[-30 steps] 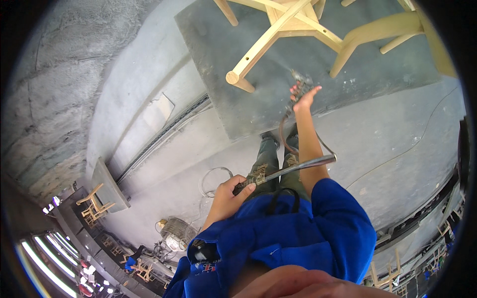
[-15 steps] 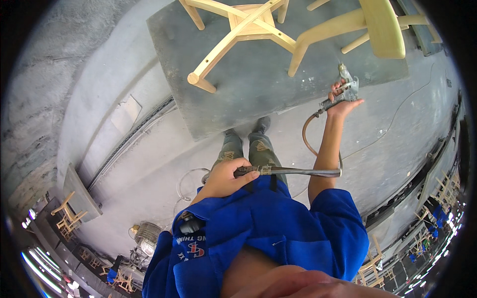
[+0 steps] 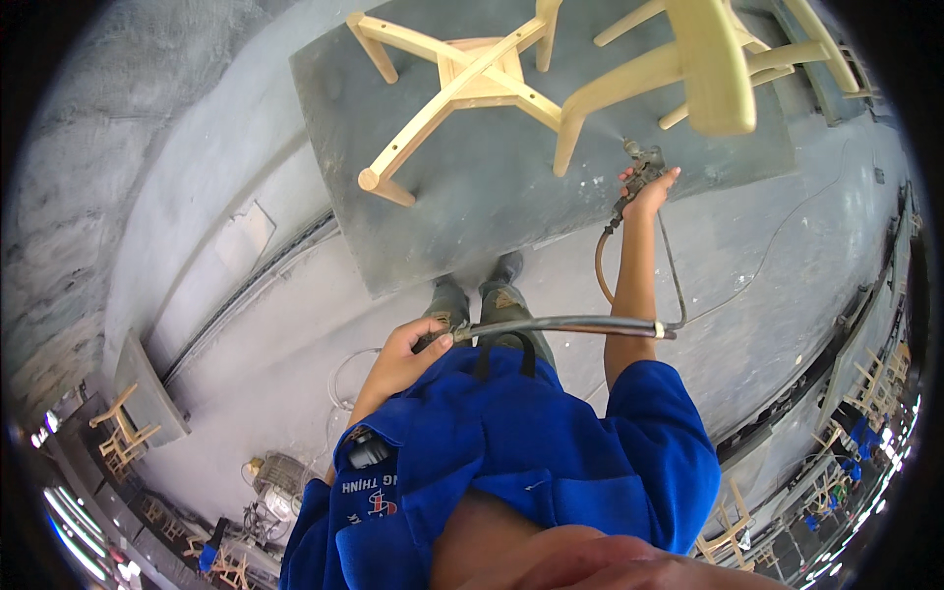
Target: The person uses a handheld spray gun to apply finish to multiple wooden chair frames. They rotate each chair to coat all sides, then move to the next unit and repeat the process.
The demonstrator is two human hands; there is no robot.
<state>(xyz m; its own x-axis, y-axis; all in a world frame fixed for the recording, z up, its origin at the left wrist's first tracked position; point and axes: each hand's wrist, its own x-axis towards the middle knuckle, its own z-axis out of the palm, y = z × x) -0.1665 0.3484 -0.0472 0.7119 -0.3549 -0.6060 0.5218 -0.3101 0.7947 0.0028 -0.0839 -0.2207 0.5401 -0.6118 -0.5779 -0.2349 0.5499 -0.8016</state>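
Note:
My right hand (image 3: 649, 195) is closed around a metal spray gun (image 3: 645, 165), held out over the grey board (image 3: 462, 211). A faint mist shows at the nozzle, which points toward the wooden chairs. Closest to the gun is a pale wood chair (image 3: 716, 74) with a broad curved piece. Left of it stands a pale wood frame (image 3: 470, 84) with crossed bars and short legs. At my waist, my left hand (image 3: 398, 356) grips a bundle of hoses (image 3: 560, 324), which stretches right across my right forearm. A brown hose hangs from the gun.
A thin cord (image 3: 777, 246) lies on the floor to the right. At the lower left are a round caged fan (image 3: 280, 475), a leaning panel (image 3: 152, 383) and a wooden chair frame (image 3: 123, 433). More chair frames and people in blue line the right rim.
My right hand has swung the spray gun left, nearer the front of the chairs. My left hand has moved left with the hoses. The whole view has shifted slightly.

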